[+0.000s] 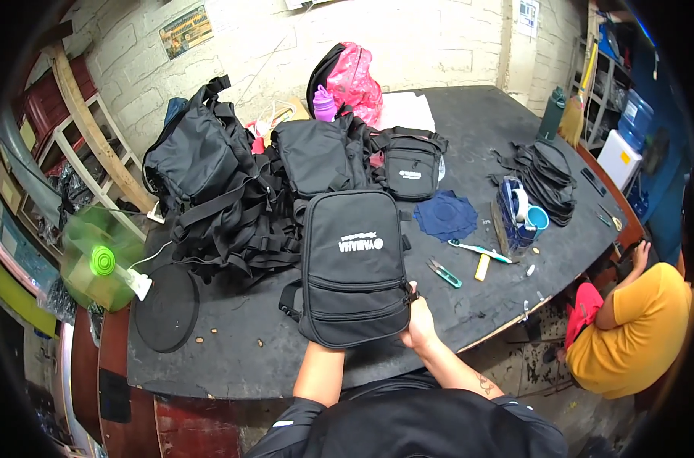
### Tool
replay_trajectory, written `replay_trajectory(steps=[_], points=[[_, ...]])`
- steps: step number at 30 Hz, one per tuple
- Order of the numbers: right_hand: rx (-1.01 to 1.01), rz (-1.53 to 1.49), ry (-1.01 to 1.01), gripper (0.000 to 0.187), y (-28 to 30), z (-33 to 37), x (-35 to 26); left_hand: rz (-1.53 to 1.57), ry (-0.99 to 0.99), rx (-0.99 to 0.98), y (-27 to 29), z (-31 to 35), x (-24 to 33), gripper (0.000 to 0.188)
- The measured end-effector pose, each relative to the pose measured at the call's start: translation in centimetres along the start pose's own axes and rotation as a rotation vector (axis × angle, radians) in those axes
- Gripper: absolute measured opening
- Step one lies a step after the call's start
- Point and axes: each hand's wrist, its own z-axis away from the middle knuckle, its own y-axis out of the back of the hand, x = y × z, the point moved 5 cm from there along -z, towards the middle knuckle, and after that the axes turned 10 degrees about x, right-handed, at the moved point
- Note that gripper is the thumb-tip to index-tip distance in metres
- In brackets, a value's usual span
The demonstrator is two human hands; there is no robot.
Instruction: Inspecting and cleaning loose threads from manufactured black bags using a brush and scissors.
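Observation:
A black zippered bag (353, 267) with white lettering, upside down to me, lies front face up before me over the black table. On its right edge, near the lower zipper, my right hand (418, 324) is closed, thumb on top. My left forearm (320, 374) runs under the bag's near end, so the left hand and its fingers are hidden. Beyond the bag lie a black bag (316, 155) and a smaller black pouch (412, 164). Larger black bags (202, 156) with tangled straps are piled at the left.
On the table (469, 309) at right lie green thread snips (444, 273), a toothbrush (480, 251), blue cloth (446, 216), a blue cup (537, 218) and black straps (545, 179). A green fan (101, 259) runs at left. A person in yellow (629, 328) crouches at right.

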Motion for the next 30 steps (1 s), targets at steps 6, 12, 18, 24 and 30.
replay_trajectory(steps=[6, 12, 18, 24, 30], points=[[0.002, 0.139, 0.306, 0.032, 0.5, 1.9, 0.0, -0.077, 0.001, 0.005, -0.2, -0.1, -0.2, 0.049], [-0.009, 0.459, 0.534, 0.041, -1.7, 3.7, -1.8, -0.145, -0.008, 0.019, 0.2, -0.1, -0.3, 0.049], [-0.125, 0.653, 0.688, 0.043, -3.4, 5.6, -2.7, -0.213, -0.026, 0.018, 0.4, -0.2, 0.1, 0.049], [-0.138, 0.615, 0.478, 0.046, -1.8, 4.3, -1.7, -0.271, -0.052, 0.021, 0.7, -0.2, 0.3, 0.049], [-0.309, -0.009, -0.061, 0.045, -6.7, 4.9, -1.3, -0.326, -0.068, 0.051, 1.6, 0.8, 0.2, 0.049]])
